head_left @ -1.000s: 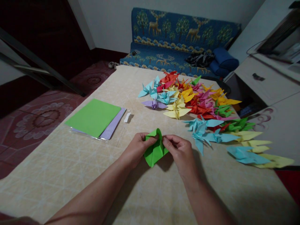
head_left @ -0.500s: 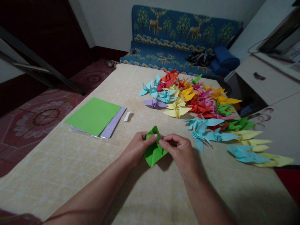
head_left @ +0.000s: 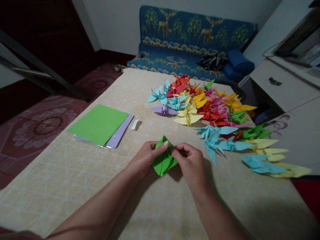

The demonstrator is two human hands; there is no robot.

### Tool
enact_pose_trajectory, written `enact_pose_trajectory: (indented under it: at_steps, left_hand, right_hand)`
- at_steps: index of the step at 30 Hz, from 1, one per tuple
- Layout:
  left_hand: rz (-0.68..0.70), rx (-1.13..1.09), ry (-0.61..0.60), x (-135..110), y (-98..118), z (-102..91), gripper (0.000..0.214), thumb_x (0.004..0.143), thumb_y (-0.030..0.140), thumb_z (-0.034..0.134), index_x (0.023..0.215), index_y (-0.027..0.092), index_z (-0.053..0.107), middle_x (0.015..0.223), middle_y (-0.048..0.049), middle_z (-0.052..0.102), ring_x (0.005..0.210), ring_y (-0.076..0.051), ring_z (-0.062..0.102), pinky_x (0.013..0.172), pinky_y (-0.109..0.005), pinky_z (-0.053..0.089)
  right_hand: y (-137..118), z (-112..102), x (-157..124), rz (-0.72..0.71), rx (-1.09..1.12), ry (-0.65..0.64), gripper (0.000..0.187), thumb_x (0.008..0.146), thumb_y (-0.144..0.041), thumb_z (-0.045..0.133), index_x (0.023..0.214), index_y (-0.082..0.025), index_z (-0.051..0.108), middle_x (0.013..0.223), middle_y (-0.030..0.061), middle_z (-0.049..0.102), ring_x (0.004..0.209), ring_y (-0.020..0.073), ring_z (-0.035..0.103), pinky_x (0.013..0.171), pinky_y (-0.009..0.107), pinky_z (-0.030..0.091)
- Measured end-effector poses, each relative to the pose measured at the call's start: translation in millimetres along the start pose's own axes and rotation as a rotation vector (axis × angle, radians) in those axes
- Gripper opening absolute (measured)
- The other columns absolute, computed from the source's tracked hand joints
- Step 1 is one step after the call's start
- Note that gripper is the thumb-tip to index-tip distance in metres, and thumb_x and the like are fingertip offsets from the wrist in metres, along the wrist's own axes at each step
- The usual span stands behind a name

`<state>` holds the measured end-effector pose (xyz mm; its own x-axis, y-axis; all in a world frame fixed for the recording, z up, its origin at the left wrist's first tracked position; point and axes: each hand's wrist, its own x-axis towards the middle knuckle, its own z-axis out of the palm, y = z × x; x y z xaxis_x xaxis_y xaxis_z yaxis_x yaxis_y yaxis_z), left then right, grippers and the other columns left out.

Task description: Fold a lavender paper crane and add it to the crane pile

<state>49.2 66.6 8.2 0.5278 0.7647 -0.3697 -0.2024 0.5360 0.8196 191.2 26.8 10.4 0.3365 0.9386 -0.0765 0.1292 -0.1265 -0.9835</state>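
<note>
A partly folded piece of green origami paper (head_left: 163,163) is held just above the table, near the middle of the view. My left hand (head_left: 147,158) grips its left side, thumb laid across the upper part and fingers behind. On the right side, my right hand (head_left: 188,158) pinches the paper between thumb and forefinger; its other fingers are curled. Creases run down the paper's lower half, and its upper corner points away from me. The fingertips behind the paper are hidden.
Folded paper cranes (head_left: 200,103) in many colours cover the table's far right. A stack of green and purple sheets (head_left: 98,123) lies at left, beside a small white paper scrap (head_left: 135,124). Behind the cloth-covered table (head_left: 75,186) stands a blue patterned sofa (head_left: 175,50); a white cabinet (head_left: 292,100) is right.
My left thumb has moved up and across the green paper, pressing the upper part flatter, so its opening has narrowed. My right hand has barely moved.
</note>
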Motion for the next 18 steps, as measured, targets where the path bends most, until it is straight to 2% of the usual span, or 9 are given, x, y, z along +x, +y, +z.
enact_pose_trajectory:
  at_steps: [4,9,13,18]
  left_hand:
    - [0.027,0.021,-0.034,0,0,-1.2,0.036,0.071,0.043,0.079,0.088,0.012,0.074,0.075,-0.007,0.07,0.066,-0.015,0.063,0.063,-0.025,0.046]
    - [-0.02,0.043,0.013,-1,3,0.7,0.031,0.064,0.034,0.084,0.083,0.011,0.075,0.072,-0.0059,0.07,0.06,-0.013,0.061,0.06,-0.024,0.046]
    - [-0.045,0.03,0.003,-1,6,1.3,0.022,0.063,0.026,0.08,0.08,0.012,0.076,0.067,-0.0051,0.069,0.06,-0.014,0.062,0.062,-0.025,0.046]
    - [-0.093,0.049,0.036,-2,8,1.4,0.02,0.059,0.024,0.079,0.074,0.01,0.075,0.065,-0.006,0.069,0.057,-0.014,0.061,0.059,-0.025,0.046]
  right_hand:
    - [2,-1,0,-0.022,0.0,0.01,0.011,0.068,-0.026,0.071,0.061,-0.021,0.064,0.055,-0.0012,0.061,0.053,0.0142,0.054,0.049,0.024,0.043]
    - [3,-2,0,-0.024,-0.014,-0.013,0.01,0.068,-0.026,0.069,0.061,-0.021,0.064,0.056,-0.0017,0.059,0.055,0.014,0.053,0.05,0.024,0.042]
    - [4,-8,2,-0.033,-0.033,-0.104,0.01,0.069,-0.026,0.069,0.061,-0.021,0.065,0.057,-0.0019,0.058,0.056,0.0137,0.052,0.051,0.024,0.04]
    - [6,-19,9,-0.054,0.037,-0.212,0.018,0.079,-0.036,0.068,0.069,-0.021,0.071,0.062,-0.0007,0.061,0.06,0.0143,0.054,0.053,0.025,0.04]
